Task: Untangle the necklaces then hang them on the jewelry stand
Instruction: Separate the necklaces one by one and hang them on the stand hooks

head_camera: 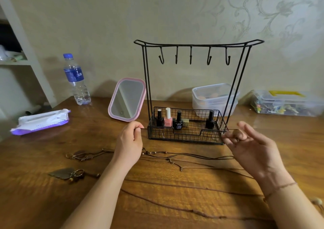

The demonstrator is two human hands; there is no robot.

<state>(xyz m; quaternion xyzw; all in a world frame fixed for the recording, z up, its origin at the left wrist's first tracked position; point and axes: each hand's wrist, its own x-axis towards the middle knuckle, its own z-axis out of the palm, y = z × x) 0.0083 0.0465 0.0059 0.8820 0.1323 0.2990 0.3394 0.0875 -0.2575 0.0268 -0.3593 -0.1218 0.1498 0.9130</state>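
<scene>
A black wire jewelry stand with several bare hooks rises from a mesh basket at the table's middle. My left hand pinches one end of a thin brown cord necklace, and my right hand pinches the other end beside a round bead. The cord is stretched taut between them, in front of the basket. More brown cord necklaces lie loose on the table below my hands, one with a leaf pendant and one with ring charms at the left.
Several nail polish bottles stand in the basket. A pink-framed mirror, a water bottle and a wipes pack are at the left. Clear plastic boxes sit behind and right. A shelf unit stands far left.
</scene>
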